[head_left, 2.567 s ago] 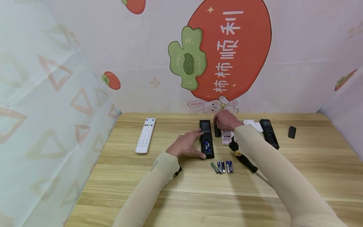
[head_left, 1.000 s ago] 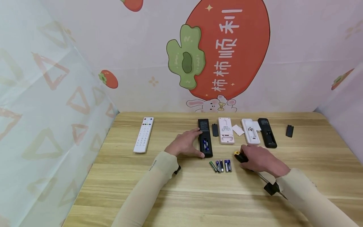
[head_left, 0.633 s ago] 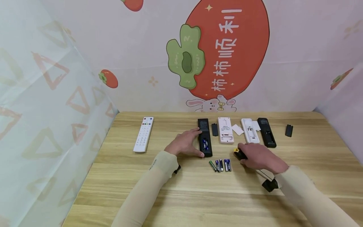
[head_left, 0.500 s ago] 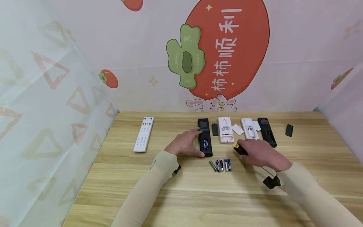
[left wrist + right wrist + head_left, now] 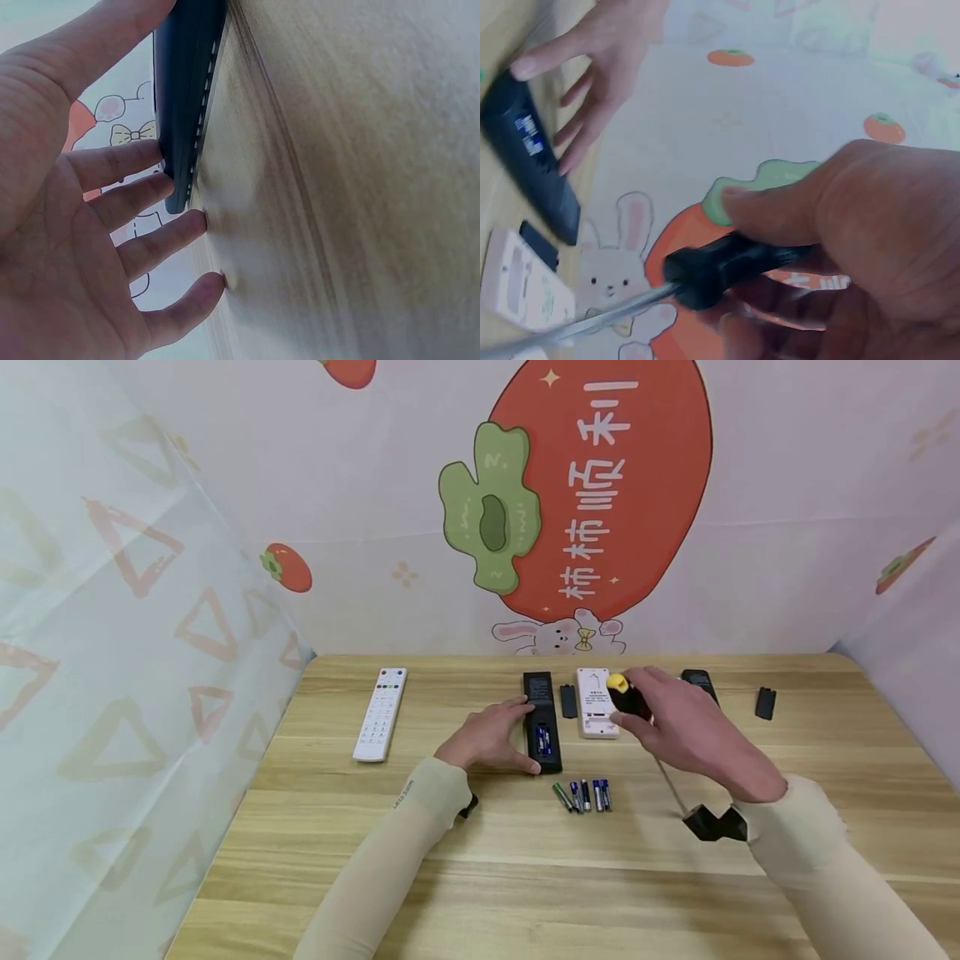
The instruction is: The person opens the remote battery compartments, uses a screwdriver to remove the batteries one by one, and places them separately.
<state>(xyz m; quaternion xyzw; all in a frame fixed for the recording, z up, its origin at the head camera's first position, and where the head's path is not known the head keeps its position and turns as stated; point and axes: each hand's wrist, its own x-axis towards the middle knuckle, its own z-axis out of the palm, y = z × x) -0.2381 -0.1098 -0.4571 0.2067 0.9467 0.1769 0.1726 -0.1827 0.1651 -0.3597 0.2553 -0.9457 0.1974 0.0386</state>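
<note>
My right hand (image 5: pixel 686 727) grips a screwdriver (image 5: pixel 630 700) by its black and yellow handle, raised above the table. In the right wrist view the thumb and fingers wrap the handle (image 5: pixel 705 274), and the metal shaft (image 5: pixel 611 318) sticks out. My left hand (image 5: pixel 491 737) lies beside a black remote control (image 5: pixel 542 693) turned back side up, two blue batteries (image 5: pixel 543 741) in its open compartment. The left wrist view shows the fingers spread, some touching the remote's side (image 5: pixel 187 90). Several loose batteries (image 5: pixel 583 796) lie in front.
A white remote (image 5: pixel 381 714) lies at the left. Right of the black remote sit a black battery cover (image 5: pixel 568 702) and a pale remote (image 5: pixel 596 703) with its back up. Another black remote (image 5: pixel 701 681) is partly hidden by my right hand. A second black cover (image 5: pixel 766 702) lies farther right.
My right hand went from the back of the table to the screwdriver, took hold of it and lifted it. My left hand has stayed at the black remote.
</note>
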